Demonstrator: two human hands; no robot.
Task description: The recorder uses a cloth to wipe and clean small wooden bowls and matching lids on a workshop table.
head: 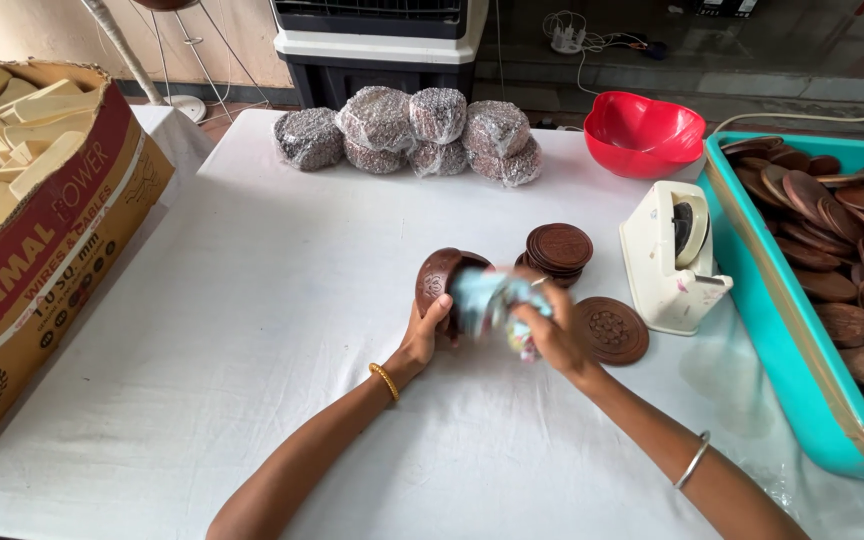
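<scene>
My left hand [424,338] grips a small stack of round carved brown wooden discs [439,281], held on edge above the white tablecloth. My right hand [550,330] presses a crumpled light blue patterned cloth [492,300] against the stack's right face. Just beyond my hands a short pile of the same brown discs [558,250] lies flat. A single carved disc [611,330] lies flat on the cloth beside my right hand.
A cream tape dispenser [669,258] stands right of the discs. A teal tray [788,350] holds several brown discs. Several bubble-wrapped bundles [407,130] and a red bowl [642,135] sit at the back. A cardboard box of pale wooden pieces [22,210] stands left.
</scene>
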